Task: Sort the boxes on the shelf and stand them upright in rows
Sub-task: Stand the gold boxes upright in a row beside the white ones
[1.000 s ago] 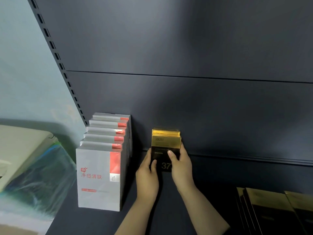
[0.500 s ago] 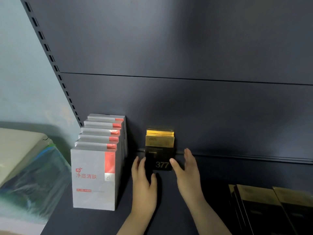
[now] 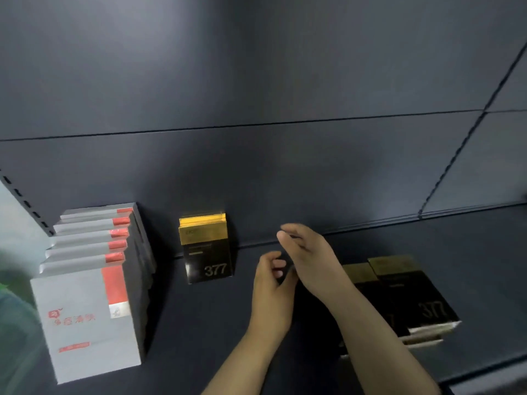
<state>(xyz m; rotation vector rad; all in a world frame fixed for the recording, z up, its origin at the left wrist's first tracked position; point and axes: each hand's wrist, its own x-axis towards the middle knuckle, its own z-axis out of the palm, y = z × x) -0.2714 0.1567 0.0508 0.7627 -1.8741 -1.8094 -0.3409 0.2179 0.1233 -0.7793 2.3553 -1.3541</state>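
Roughly at the centre of the view, a person's two bare hands hover above a dark grey shelf (image 3: 216, 323), both empty. The left hand (image 3: 271, 289) sits at about 7 o'clock from the right hand (image 3: 310, 252), its fingers loosely curled toward the palm and gripping nothing. The right hand is relaxed, with its fingers slightly bent and holding nothing. The hands are close together, but I cannot tell whether they touch.

At 9 o'clock from the hands, a short row of black-and-gold boxes (image 3: 208, 252) stands upright against the back panel (image 3: 256, 81), the front one printed "377". Further out at 8 o'clock, a row of white boxes with red stripes (image 3: 85, 317) stands upright, one behind another, running from the shelf's front toward the back panel, well apart from the black row. At 3 o'clock from the hands, a flat pile of black-and-gold boxes (image 3: 413, 297) lies face up and overlapping, partly hidden behind the right forearm. A slotted upright (image 3: 25, 203) edges the shelf at far left.
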